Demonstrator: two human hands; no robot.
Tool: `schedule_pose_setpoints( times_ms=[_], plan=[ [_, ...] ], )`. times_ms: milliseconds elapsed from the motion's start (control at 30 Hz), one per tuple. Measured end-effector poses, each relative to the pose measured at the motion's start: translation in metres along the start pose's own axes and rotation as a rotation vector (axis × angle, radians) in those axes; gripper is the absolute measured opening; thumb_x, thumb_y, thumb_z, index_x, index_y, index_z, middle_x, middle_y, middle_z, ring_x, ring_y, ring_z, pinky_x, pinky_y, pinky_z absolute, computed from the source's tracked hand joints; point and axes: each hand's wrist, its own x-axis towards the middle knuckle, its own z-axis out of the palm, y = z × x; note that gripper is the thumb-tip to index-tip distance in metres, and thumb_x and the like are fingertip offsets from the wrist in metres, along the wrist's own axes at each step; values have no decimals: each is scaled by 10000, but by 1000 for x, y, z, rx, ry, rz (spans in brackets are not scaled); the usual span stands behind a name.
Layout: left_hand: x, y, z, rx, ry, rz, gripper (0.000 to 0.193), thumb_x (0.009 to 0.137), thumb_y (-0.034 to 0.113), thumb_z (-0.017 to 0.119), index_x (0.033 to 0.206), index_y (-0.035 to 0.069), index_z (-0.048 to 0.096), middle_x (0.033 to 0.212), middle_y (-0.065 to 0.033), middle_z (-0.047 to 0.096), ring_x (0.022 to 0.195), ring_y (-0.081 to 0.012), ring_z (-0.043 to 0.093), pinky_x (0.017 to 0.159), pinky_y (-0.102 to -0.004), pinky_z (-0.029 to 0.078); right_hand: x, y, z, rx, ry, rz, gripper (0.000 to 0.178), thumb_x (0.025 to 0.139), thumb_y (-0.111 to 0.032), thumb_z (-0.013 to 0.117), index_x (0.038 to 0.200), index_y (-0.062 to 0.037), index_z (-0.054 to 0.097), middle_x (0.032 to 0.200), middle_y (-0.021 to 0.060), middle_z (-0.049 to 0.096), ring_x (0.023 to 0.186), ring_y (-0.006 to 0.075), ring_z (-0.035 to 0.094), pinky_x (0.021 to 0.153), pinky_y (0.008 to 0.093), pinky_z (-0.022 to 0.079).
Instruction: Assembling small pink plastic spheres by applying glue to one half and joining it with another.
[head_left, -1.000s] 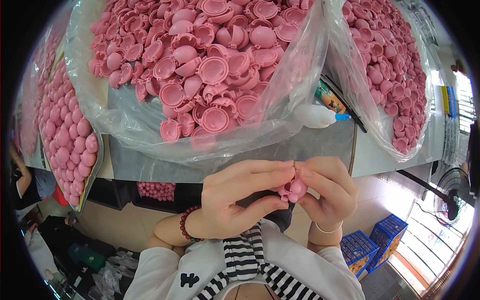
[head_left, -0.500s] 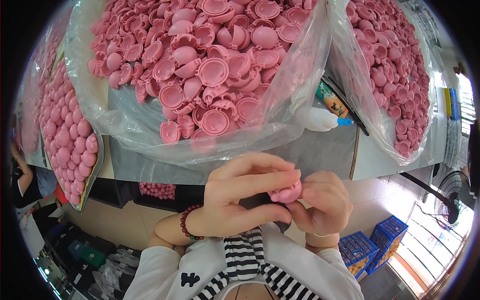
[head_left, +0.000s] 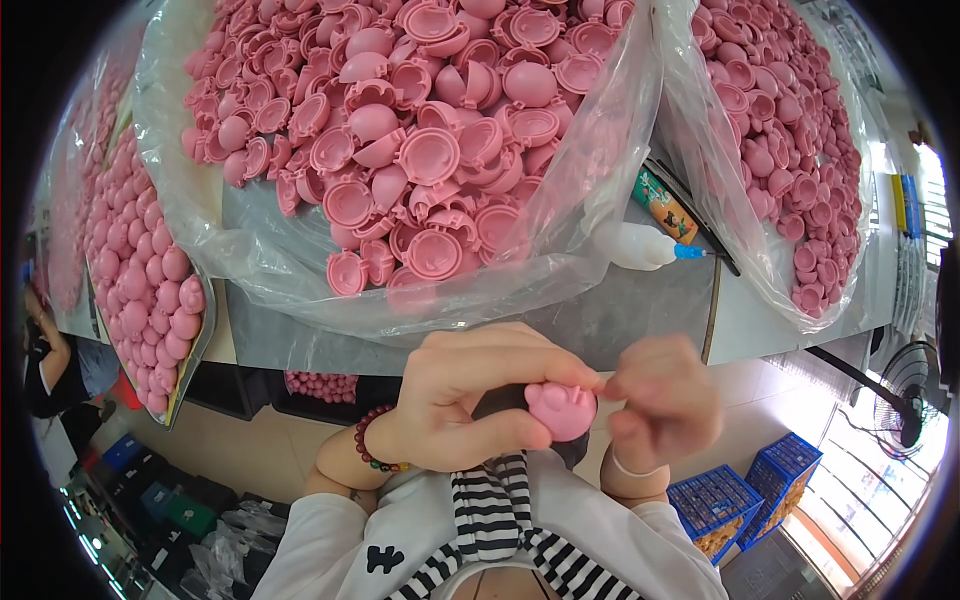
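Observation:
Between the thumb and fingers of my left hand point(head_left: 465, 395) is a round pink plastic ball point(head_left: 563, 412) with small raised bumps on its upper side. It is held in front of my chest, just off the table's near edge. My right hand point(head_left: 665, 400) is right beside the ball, its index finger close to my left fingertips. Motion blurs its curled fingers, so I cannot tell whether it grips anything. Beyond my hands lies a heap of pink half-shells point(head_left: 428, 156) on a clear plastic bag point(head_left: 300, 300).
A white squeeze bottle point(head_left: 636, 246) with a blue tip lies by a green and orange packet point(head_left: 665, 207) and a dark slim tool point(head_left: 710, 235). More pink shells point(head_left: 770, 150) fill a bag at right. Pink balls point(head_left: 150, 300) crowd a tray at left. Blue crates point(head_left: 715, 505) stand on the floor.
The ball has turned and shows more of its smooth side in my left hand. My right hand has drawn slightly away to the right and is blurred.

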Motion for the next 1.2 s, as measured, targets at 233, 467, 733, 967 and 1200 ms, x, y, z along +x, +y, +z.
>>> schedule_pose_setpoints(
  times_ms=[233,467,733,967,1200],
  plan=[
    [-5,-1,7,-506,31,-369,643,739,645,419,795,8,480,589,-34,456,602,-187,513,495,-281,431,31,30,1,-290,111,516,453,577,-93,770,965,31,572,889,54,593,783,142,533,670,246,423],
    [-10,-2,0,-967,-139,-388,548,752,376,650,1067,-30,461,875,-137,596,801,-201,596,740,-290,464,17,21,2,52,309,440,202,694,-27,617,873,53,567,877,140,617,787,157,569,731,255,428],
    [-21,20,-20,-752,-145,-246,460,672,294,735,948,-46,595,853,-155,623,808,-234,609,736,-319,485,12,16,6,50,264,461,218,723,-56,613,893,64,546,903,162,601,795,167,560,719,258,436],
    [-48,107,-124,1551,794,126,274,702,17,589,974,-13,585,917,-118,614,844,-220,585,779,-308,442,8,17,1,47,202,428,223,733,-69,609,897,65,539,898,166,596,782,185,577,701,268,449],
    [-45,130,-182,1803,926,-30,281,801,128,557,1062,24,558,1034,-124,590,969,-218,556,838,-305,412,11,18,4,-17,150,437,218,720,-49,621,886,63,535,872,150,592,809,219,594,717,289,451]
  ],
)
